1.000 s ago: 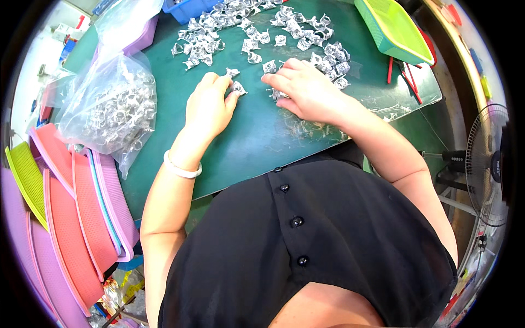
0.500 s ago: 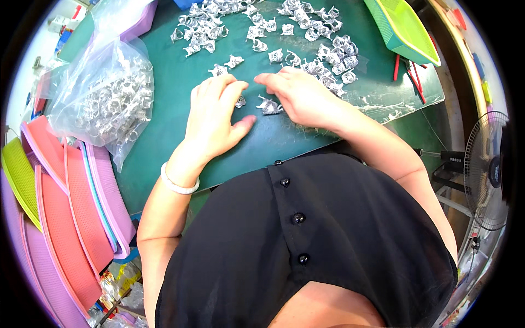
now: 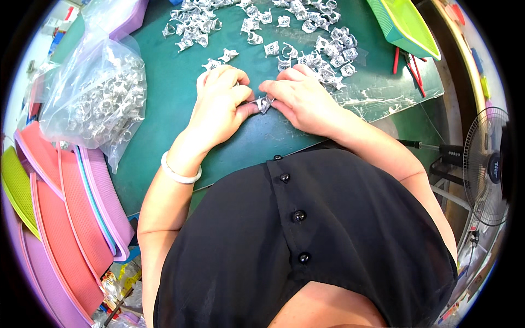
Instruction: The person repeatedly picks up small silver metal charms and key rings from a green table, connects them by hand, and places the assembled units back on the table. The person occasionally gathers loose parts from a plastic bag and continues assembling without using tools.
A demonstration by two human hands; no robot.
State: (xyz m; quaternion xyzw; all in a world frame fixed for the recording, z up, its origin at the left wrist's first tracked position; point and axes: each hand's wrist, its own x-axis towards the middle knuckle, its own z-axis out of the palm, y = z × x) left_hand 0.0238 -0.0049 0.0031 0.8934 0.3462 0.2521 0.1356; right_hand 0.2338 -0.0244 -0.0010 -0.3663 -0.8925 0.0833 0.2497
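A small silver openwork piece with curled prongs is held between my two hands, just above the green tabletop. My left hand is closed, its thumb and fingers pinching the piece's left end. On the other end the thumb and fingers of my right hand are pressed together. My fingertips hide part of the piece. Beyond my left hand lie two similar silver pieces. A loose heap of them reaches up to my right hand, and another heap spreads farther back.
At left, a clear plastic bag full of silver pieces rests on the table. Stacked pink and purple baskets stand beside the table. A green basket and red-handled tools lie at the far right. A fan stands right.
My hands have come together onto one silver piece, which lay on the table near my right hand before. Both now grip it. The view has shifted slightly.
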